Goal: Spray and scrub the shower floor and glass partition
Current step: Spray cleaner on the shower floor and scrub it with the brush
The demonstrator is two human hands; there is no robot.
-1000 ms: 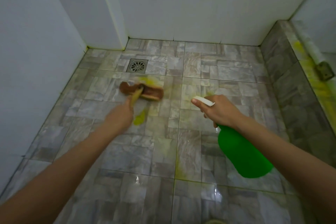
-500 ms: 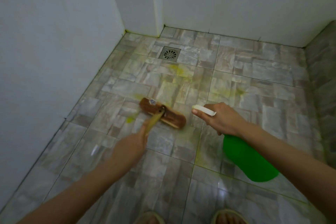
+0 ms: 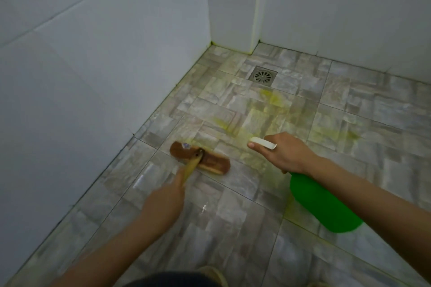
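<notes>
The brown wooden scrub brush [image 3: 210, 161] lies flat on the grey tiled shower floor [image 3: 245, 228], its yellow handle [image 3: 190, 168] running back into my left hand [image 3: 163, 202], which grips it. To the right, my right hand [image 3: 284, 154] holds the green spray bottle [image 3: 324, 205] by its neck, a finger on the white trigger [image 3: 263, 142]. The bottle hangs tilted above the floor. Yellow-green cleaner stains [image 3: 270, 98] spread over the tiles between the brush and the drain. The glass partition is out of view.
A square metal floor drain [image 3: 263, 75] sits near the back corner. White tiled walls close the left side [image 3: 93, 77] and the back [image 3: 349, 18], with a protruding white column [image 3: 233, 7] at the corner. My feet show at the bottom edge.
The brush has been pulled back from beside the drain toward me and to the left. My view has swung left, so the raised ledge on the right is gone.
</notes>
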